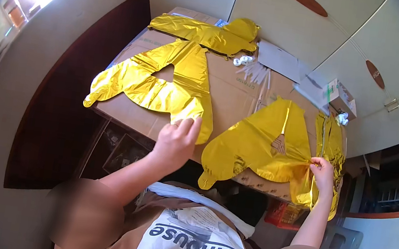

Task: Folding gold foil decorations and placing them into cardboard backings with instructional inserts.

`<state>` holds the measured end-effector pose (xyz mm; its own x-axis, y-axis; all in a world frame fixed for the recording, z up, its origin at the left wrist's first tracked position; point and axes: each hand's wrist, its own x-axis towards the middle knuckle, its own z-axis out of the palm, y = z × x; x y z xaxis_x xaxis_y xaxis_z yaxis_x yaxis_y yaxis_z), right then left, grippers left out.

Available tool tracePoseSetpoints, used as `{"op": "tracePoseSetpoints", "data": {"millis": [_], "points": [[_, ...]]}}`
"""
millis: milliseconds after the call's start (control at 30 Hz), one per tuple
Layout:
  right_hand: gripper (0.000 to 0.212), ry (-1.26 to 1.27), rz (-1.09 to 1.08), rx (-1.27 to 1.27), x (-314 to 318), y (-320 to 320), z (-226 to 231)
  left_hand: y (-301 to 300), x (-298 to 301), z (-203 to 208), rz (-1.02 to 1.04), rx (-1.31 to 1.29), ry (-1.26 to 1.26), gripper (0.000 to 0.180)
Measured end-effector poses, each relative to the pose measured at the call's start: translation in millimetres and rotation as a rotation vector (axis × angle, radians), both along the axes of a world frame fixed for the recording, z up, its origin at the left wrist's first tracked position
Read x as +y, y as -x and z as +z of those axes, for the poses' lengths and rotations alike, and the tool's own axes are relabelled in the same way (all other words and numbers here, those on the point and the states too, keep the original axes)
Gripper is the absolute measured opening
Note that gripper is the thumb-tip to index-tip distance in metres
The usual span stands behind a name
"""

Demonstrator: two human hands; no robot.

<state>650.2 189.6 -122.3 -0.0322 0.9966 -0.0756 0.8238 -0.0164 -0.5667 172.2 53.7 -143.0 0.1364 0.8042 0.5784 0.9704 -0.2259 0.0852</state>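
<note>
Several flat gold foil balloons lie on a cardboard-covered table. My left hand (176, 139) is over the lower edge of the left foil balloon (136, 80), an A-like shape with a small opening in its middle. Its fingers are curled together, and whatever is between them is hidden. My right hand (323, 176) pinches the right edge of another foil balloon (254, 138), similar in shape, with its rounded lower end hanging over the table's front edge. Beside that hand lies a narrow, crumpled gold foil piece (330, 139).
Another gold foil balloon (203, 33) lies at the back of the cardboard (234, 96). Close by are white strips (256, 73), small white rolls (242, 60), a pale flat sheet (279, 60) and a small box (340, 97). Cream cabinets (297, 20) stand behind; a red crate (283, 215) is below.
</note>
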Motion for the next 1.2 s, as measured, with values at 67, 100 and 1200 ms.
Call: {"op": "tracePoseSetpoints", "data": {"millis": [67, 100, 1200], "points": [[0.025, -0.118, 0.087, -0.107, 8.3, -16.3, -15.8, -8.2, -2.0, -10.2, 0.009, -0.001, 0.082, 0.052], [0.027, -0.177, 0.135, -0.157, 11.0, -8.0, -13.2, -11.4, -4.5, -8.8, 0.021, -0.018, 0.141, 0.058], [0.023, -0.428, -0.008, -0.133, 165.3, 227.7, -15.3, 211.4, 65.3, -12.5, 0.390, -0.230, 0.199, 0.061]]}}
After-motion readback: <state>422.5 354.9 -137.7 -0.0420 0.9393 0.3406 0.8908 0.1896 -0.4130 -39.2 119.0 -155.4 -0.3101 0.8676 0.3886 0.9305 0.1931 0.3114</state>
